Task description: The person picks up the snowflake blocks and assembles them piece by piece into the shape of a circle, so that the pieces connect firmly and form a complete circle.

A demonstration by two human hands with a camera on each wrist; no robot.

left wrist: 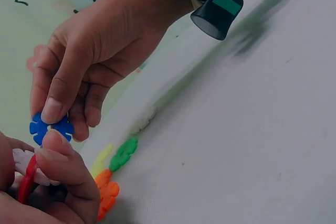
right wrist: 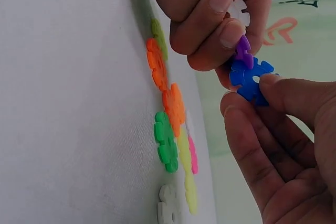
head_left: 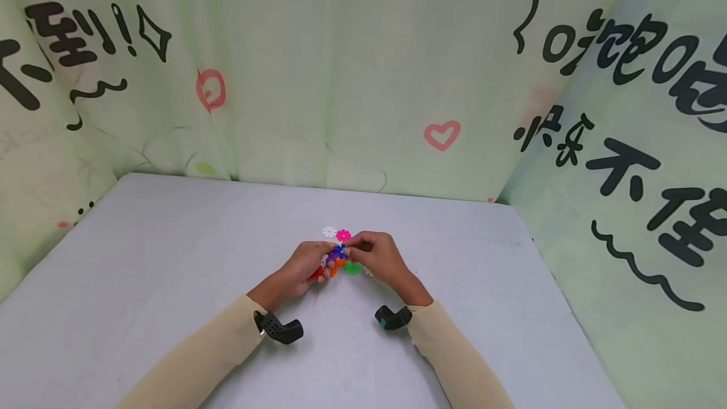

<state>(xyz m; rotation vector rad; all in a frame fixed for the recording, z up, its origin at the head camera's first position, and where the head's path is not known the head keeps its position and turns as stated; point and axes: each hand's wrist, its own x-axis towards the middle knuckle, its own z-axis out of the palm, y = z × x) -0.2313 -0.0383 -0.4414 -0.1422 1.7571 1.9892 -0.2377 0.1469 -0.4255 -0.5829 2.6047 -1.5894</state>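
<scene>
My right hand (head_left: 382,260) pinches a blue notched flower-shaped plastic disc (right wrist: 244,81) between thumb and fingers. My left hand (head_left: 302,269) grips a small cluster of similar discs with curled fingers. In it are a purple disc (right wrist: 243,55), a white disc (right wrist: 240,10) and a red disc (left wrist: 27,181). The purple disc meets the blue one edge to edge; whether their notches are locked together I cannot tell. Fingers cover much of the cluster. Both hands are close together, above the table's middle.
Loose discs lie on the white table (head_left: 187,270) beneath and beyond the hands: green (right wrist: 166,142), orange (right wrist: 174,109), yellow (right wrist: 190,190), pink (head_left: 343,235) and white (head_left: 329,231). A printed curtain (head_left: 272,81) hangs behind the table. Each wrist wears a black camera band.
</scene>
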